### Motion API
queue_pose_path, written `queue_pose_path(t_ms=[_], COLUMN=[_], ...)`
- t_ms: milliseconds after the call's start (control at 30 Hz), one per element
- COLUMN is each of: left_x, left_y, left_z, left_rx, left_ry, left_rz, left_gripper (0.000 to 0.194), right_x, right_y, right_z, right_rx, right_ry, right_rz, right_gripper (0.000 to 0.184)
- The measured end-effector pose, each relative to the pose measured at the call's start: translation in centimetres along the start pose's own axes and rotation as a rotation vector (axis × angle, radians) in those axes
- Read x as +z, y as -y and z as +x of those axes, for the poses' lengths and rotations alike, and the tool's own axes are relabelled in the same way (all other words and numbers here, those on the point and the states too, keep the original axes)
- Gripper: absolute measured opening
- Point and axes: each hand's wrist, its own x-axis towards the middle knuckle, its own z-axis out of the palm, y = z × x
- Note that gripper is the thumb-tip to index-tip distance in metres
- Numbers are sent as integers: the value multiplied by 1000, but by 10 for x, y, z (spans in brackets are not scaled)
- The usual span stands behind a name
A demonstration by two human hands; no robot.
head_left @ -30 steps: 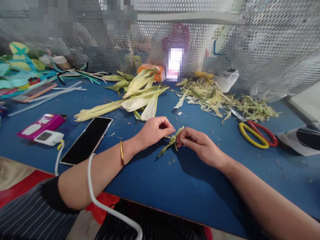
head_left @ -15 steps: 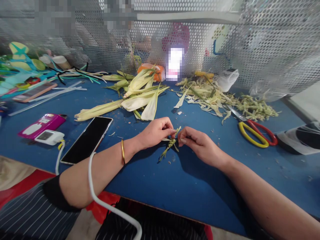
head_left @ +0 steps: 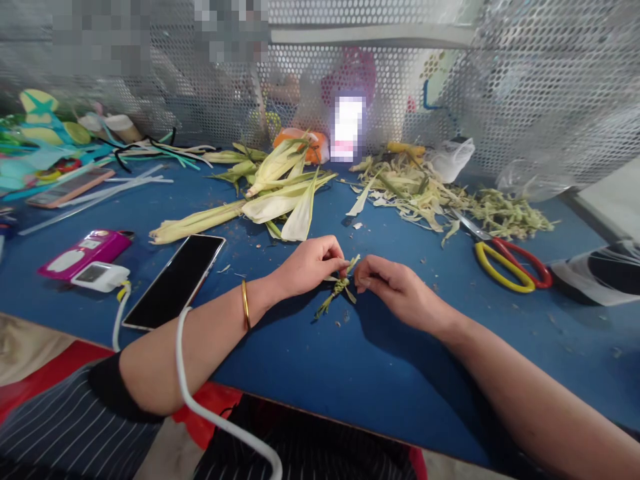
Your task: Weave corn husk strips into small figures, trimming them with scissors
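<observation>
My left hand point(head_left: 317, 263) is closed in a pinch between thumb and forefinger at the upper end of a small knotted piece of green corn husk point(head_left: 341, 287). The piece lies slanted just above the table, with a thin tail at its lower left and short strips sticking out. Close on its right, my right hand point(head_left: 393, 287) is also closed, thumb against forefinger. Whatever lies between those right fingertips is too small to make out. A loose heap of pale corn husks point(head_left: 285, 200) rests beyond my left hand.
Scissors point(head_left: 505, 267) with red and yellow handles lie right, beside a pile of small knotted husk pieces point(head_left: 515, 213) and shredded husk point(head_left: 420, 200). A black phone point(head_left: 177, 280), a purple packet point(head_left: 85, 253) and a white cable point(head_left: 185, 373) crossing my left forearm are on the left. Perforated mesh point(head_left: 305, 73) stands behind.
The view has shifted slightly. Both hands stay almost in place around the knotted husk piece, with no clear change in grip.
</observation>
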Motion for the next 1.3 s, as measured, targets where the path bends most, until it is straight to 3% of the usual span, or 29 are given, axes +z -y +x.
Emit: queue_pose_path(t_ms=[200, 333, 467, 567, 733, 1067, 1300], left_x=[3, 4, 5, 7, 7, 3, 4], left_y=[-2, -3, -7, -9, -10, -5, -5], left_z=[-2, -3, -3, -4, -4, -4, -4], left_rx=[-145, -197, -231, -227, -202, -172, -178], left_ry=[27, 54, 85, 103, 160, 222, 239], left_rz=[-199, -253, -253, -261, -237, -197, -167], left_gripper=[15, 25, 13, 3, 13, 14, 9], right_x=[-2, -4, -3, -1, 3, 6, 8], right_y=[0, 3, 7, 9, 10, 10, 11], right_z=[2, 2, 2, 2, 3, 4, 5], right_rx=[-103, -13, 57, 83, 169, 271, 274], right_ry=[-139, -199, -195, -209, -221, -276, -292], right_rz=[48, 50, 101, 141, 246, 422, 390], right_gripper=[18, 18, 18, 18, 20, 19, 18])
